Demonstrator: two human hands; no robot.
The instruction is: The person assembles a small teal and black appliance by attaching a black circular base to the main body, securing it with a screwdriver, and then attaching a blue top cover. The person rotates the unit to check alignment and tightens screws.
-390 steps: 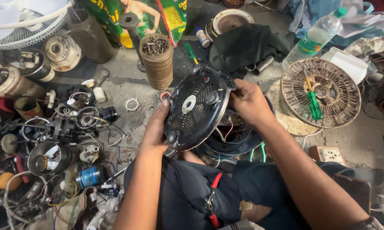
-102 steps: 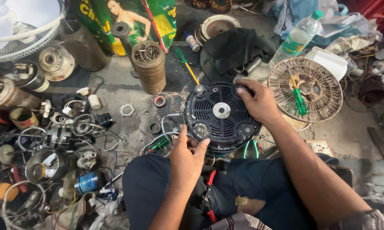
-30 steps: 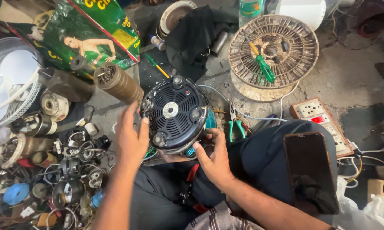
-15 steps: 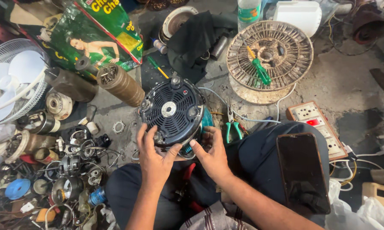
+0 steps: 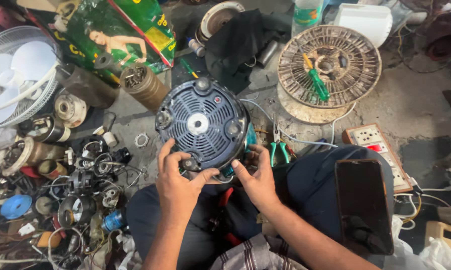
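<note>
Dark round slotted plastic fan motor housing [image 5: 202, 123] held over lap; left hand [image 5: 178, 176] and right hand [image 5: 256, 175] both clamped on its lower rim. Green-handled pliers [image 5: 277, 146] just beside.

Open concrete floor [image 5: 425, 107] lies to my right, past the rusty grille [image 5: 330, 67] and switchboard [image 5: 380, 150]. On my left, a dense pile of motor parts [image 5: 70, 185] blocks the way. Ahead, a cylinder [image 5: 145, 87] and black cloth [image 5: 245, 40] crowd close. Pliers [image 5: 278, 147] lie just beside my right hand [image 5: 255, 175].
</note>
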